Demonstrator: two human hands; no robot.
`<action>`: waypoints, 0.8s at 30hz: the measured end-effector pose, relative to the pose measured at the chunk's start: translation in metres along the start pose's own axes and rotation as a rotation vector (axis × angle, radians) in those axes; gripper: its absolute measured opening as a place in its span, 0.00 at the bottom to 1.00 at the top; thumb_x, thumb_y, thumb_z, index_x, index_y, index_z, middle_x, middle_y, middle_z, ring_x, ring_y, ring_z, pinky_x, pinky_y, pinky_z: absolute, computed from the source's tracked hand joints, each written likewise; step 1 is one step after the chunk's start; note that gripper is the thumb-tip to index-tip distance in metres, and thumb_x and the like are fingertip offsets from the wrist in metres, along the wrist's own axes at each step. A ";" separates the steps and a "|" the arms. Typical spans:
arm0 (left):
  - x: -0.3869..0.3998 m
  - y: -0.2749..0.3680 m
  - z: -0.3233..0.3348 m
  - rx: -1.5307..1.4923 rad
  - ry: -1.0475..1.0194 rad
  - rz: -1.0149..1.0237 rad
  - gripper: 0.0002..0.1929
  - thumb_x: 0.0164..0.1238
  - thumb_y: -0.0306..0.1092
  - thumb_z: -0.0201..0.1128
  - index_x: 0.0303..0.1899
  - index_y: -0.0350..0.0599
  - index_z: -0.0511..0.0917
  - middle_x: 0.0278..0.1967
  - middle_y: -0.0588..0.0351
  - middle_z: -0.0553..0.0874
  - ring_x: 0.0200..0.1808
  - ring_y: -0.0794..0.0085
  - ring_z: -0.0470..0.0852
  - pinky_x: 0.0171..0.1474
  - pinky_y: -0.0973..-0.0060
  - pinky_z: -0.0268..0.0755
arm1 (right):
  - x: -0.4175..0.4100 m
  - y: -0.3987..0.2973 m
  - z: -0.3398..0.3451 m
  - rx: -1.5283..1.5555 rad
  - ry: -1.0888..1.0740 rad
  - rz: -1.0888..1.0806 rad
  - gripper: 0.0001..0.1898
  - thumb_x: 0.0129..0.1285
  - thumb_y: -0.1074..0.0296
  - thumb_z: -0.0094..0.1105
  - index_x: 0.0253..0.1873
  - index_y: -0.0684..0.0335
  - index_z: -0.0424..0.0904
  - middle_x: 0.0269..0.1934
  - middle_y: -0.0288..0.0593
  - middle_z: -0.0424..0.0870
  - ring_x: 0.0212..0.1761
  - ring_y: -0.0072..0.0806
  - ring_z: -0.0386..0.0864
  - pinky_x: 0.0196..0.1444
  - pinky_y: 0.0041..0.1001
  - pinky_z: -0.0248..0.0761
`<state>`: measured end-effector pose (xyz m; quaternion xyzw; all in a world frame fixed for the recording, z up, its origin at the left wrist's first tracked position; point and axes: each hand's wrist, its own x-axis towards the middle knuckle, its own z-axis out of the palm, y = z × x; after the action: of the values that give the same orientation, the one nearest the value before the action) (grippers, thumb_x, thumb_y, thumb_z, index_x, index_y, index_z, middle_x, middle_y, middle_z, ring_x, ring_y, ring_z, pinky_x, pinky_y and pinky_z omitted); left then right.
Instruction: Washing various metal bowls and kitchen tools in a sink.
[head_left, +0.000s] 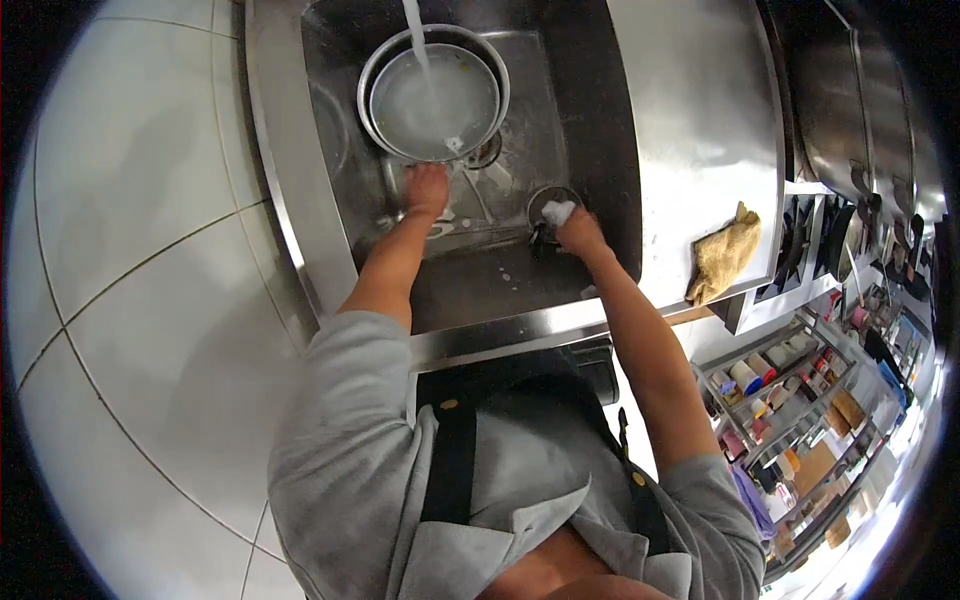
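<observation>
In the sink basin (480, 289), a round metal pot (365, 90) holds or surrounds a water-filled vessel (431, 94), its water cloudy with small bits. My left hand (427, 190) is at the near rim of these vessels; its fingertips are hidden, so its grip is unclear. Over to the right, my right hand (582, 232) is closed on a white, foamy wad (557, 212), possibly a sponge. That wad lies over a small round item (553, 192) with a dark part beside it, too unclear to name.
A water stream (415, 30) falls into the vessel. The drain (487, 152) is partly covered by the pot. A folded tan cloth (724, 251) lies on the steel counter (697, 112) to the right. Beyond stand metal shelves (787, 412) with containers. White tiles (142, 300) cover the left side.
</observation>
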<state>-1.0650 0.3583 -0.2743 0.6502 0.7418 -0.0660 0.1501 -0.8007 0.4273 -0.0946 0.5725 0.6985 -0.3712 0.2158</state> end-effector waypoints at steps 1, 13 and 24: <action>0.004 0.001 0.002 -0.003 0.003 0.003 0.15 0.59 0.33 0.49 0.47 0.41 0.72 0.47 0.50 0.74 0.51 0.57 0.69 0.51 0.58 0.63 | 0.001 -0.006 -0.003 -0.023 0.053 -0.023 0.13 0.50 0.68 0.56 0.42 0.63 0.75 0.41 0.54 0.79 0.43 0.48 0.78 0.43 0.37 0.72; -0.044 -0.001 -0.004 -0.424 -0.114 -0.372 0.16 0.49 0.36 0.61 0.39 0.37 0.77 0.36 0.44 0.82 0.41 0.53 0.80 0.46 0.63 0.72 | 0.032 -0.101 0.059 -0.003 0.182 -0.475 0.25 0.44 0.66 0.59 0.52 0.64 0.71 0.38 0.59 0.79 0.45 0.53 0.75 0.49 0.38 0.70; -0.027 0.064 -0.074 -0.815 0.169 -0.466 0.12 0.48 0.28 0.60 0.37 0.40 0.74 0.37 0.46 0.79 0.48 0.49 0.74 0.45 0.60 0.66 | 0.035 -0.048 0.022 0.019 -0.096 -0.113 0.32 0.47 0.66 0.57 0.57 0.76 0.61 0.49 0.63 0.73 0.52 0.50 0.72 0.55 0.36 0.65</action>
<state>-1.0094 0.3633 -0.1901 0.3579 0.8430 0.2514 0.3131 -0.8587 0.4297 -0.1212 0.5157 0.7151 -0.4162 0.2224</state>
